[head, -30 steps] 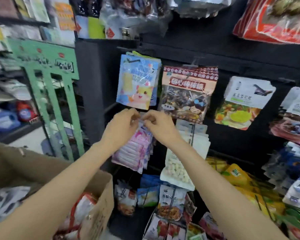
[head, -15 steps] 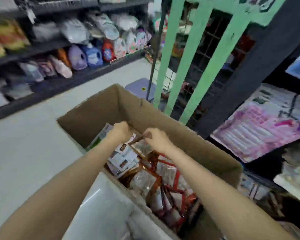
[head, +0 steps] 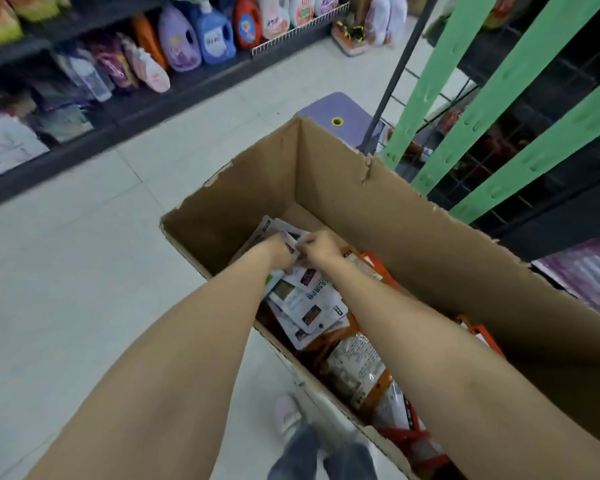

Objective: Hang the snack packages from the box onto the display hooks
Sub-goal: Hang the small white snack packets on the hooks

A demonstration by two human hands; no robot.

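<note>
An open cardboard box (head: pixel 413 216) stands on the floor below me, filled with snack packages. White packages (head: pixel 309 303) lie at its far end; orange and clear ones (head: pixel 361 368) lie nearer to me. Both my hands are down inside the box, close together. My left hand (head: pixel 279 252) and my right hand (head: pixel 317 245) have curled fingers on the top edge of a white package (head: pixel 288 233). The fingertips are hidden. The display hooks are out of view.
A green metal frame (head: pixel 492 88) and a dark wire rack stand right behind the box. Pink hanging packages (head: pixel 589 275) show at the right edge. A purple stool (head: pixel 340 112) sits past the box. Detergent bottles (head: pixel 215 39) line a shelf across the tiled aisle.
One second ago both hands were at a pink package on the display. The view has swung down to the box, and both hands have reached deeper into it onto the white packages.
</note>
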